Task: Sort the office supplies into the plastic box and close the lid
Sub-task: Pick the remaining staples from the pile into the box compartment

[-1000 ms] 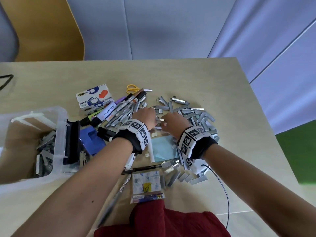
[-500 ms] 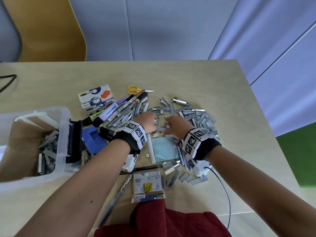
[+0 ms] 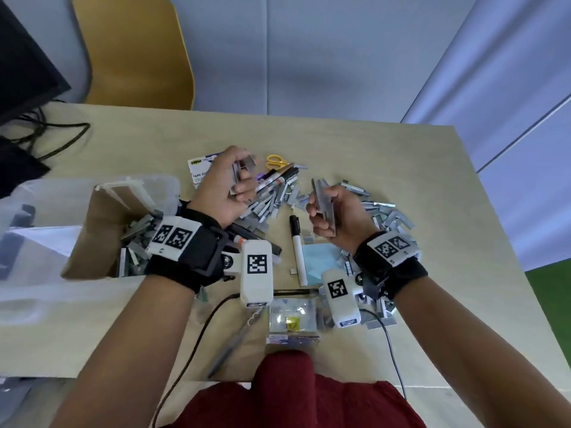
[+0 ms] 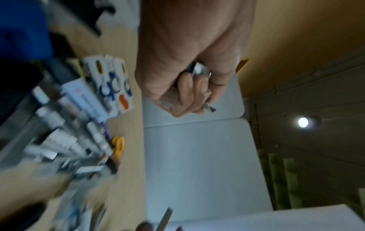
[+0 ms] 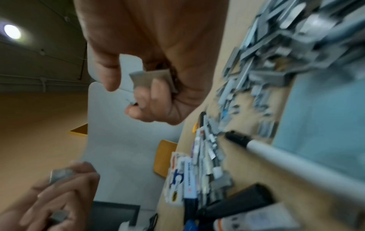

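Observation:
My left hand is raised above the markers, palm turned up, fingers curled round a bunch of grey staple strips. The left wrist view shows those strips poking out of the fist. My right hand is also lifted and grips another stack of staple strips, seen in the right wrist view as a grey block under the fingers. The clear plastic box stands at the left with staple strips inside. A loose staple pile lies under and right of the right hand.
On the table lie yellow scissors, a tape dispenser carton, a white marker, blue sticky notes, a clear packet and a pen. A monitor with cables sits far left, a yellow chair behind.
Both hands have lifted off the staple pile and turned palm up, each now holding staple strips. The left hand has moved further back and left, toward the box.

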The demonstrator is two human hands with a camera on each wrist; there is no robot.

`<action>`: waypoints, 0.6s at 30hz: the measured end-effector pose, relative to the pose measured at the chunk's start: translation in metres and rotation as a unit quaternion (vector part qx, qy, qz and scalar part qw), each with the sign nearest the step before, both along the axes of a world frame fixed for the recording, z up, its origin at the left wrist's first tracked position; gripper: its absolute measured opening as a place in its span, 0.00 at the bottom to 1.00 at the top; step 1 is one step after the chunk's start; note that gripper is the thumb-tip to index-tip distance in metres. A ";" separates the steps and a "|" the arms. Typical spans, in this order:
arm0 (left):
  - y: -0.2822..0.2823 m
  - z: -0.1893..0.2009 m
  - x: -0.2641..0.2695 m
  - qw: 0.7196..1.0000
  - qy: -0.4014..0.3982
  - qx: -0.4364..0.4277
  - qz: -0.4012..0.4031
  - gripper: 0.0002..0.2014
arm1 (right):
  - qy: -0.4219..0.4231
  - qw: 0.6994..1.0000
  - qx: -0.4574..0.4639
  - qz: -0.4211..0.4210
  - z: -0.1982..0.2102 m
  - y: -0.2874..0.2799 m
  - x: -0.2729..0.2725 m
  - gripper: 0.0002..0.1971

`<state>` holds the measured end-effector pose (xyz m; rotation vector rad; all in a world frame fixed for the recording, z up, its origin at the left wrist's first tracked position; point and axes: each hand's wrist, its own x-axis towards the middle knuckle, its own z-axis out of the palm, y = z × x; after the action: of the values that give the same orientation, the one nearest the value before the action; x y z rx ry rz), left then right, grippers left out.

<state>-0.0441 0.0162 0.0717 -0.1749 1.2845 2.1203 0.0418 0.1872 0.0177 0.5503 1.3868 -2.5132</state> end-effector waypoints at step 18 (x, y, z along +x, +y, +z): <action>-0.161 -0.009 -0.042 0.973 -0.141 -0.185 0.015 0.14 | -0.024 0.987 -0.032 0.155 0.050 -0.188 -0.052 0.16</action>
<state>-0.0856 -0.1445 0.0623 -0.6336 1.4937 1.7820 -0.0102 -0.0003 0.0681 0.3498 1.2606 -2.2709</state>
